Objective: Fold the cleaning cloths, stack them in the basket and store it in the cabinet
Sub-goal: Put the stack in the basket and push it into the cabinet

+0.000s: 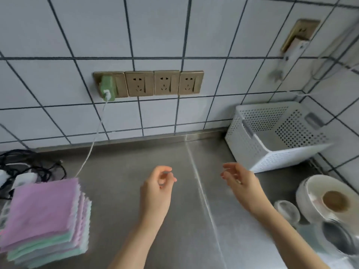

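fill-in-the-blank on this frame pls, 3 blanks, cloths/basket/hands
1. The top cloth of the cloth stack is coloured ____.
2. The white basket holds ____ cloths.
3. The left hand and right hand hover over the ____ counter, holding nothing.

Missing words: pink; no; steel

Kitchen: stainless steel counter [136, 181], white tiled wall [155, 35] with socket row [149, 83], stacked bowls [328, 199] at right.
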### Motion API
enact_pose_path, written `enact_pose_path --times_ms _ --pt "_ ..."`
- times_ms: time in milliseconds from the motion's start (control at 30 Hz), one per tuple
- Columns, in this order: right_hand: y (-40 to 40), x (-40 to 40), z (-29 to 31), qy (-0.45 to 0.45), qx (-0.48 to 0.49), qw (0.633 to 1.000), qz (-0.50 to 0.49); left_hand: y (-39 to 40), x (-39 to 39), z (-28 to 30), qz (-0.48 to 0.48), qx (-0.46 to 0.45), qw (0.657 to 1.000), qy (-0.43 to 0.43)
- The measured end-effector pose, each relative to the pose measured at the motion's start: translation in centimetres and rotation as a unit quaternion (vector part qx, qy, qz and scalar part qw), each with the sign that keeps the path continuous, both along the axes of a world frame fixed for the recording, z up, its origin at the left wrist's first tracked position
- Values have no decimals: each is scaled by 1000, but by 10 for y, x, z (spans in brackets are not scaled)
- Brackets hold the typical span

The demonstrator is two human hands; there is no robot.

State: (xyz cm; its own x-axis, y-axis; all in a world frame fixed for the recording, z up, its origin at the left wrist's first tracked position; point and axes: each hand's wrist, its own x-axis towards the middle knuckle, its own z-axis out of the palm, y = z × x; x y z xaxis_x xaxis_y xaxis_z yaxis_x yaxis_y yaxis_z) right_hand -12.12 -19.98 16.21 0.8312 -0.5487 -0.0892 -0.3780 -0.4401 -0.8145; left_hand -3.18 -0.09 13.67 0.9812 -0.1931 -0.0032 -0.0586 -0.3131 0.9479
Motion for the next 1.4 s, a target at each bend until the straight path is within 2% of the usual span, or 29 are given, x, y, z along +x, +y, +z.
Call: enact_pose_path --times_ms 167,333,500,667,767,867,967,1067,1200,1400 --pt "-123 11 21 -5 -69 996 -49 -110 2 5 -40 -60 995 72" --pt "-237 32 35 37 -118 989 -85 -203 8 15 -63 -120 981 136" --pt "-341 36 37 108 -212 963 -123 -274 22 15 -64 -123 976 168" --pt "-414 30 19 132 -296 938 -118 -317 41 8 -55 -94 975 194" --pt "-441 30 6 159 -372 908 -108 -337 51 0 -41 -100 970 219" --pt "-460 33 -12 240 -494 831 -85 -355 60 -13 -38 -112 962 246" --pt "-460 36 -17 333 -540 771 -55 -365 68 -20 -30 -141 951 275" --pt "-467 39 -19 373 -580 723 -42 -374 73 -18 -10 -210 917 339" --pt "-472 45 -25 394 -597 697 -51 -375 76 -20 -11 -237 902 361" --pt "-469 47 -25 398 -600 690 -70 -369 78 -22 -15 -252 894 371"
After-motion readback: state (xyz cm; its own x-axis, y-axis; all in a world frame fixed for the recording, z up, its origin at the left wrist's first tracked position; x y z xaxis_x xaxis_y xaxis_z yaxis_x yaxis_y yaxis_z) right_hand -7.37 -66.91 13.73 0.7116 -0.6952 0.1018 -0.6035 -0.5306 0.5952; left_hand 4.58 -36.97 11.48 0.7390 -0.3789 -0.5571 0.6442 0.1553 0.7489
